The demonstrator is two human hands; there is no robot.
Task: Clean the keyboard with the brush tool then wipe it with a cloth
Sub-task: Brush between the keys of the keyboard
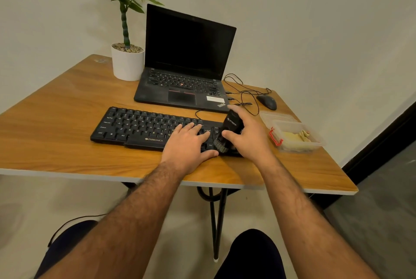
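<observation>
Left hand (188, 143) flat on ZEBRONICS keyboard (139, 129), right hand (246, 133) gripping brush (226, 133), label perhaps STRIFF

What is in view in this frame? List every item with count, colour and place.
keyboard: 1, black, front centre of table
brush tool: 1, black, bristles on keyboard's right end
laptop: 1, black, open, behind keyboard
mouse: 1, black, right of laptop
cables: black, between laptop and mouse
plastic container: 1, clear with red clip, right edge, yellowish cloth-like contents
potted plant: 1, green in white pot, left of laptop
table: 1, wood-coloured
left hand: flat on keyboard
right hand: grips brush tool
</observation>
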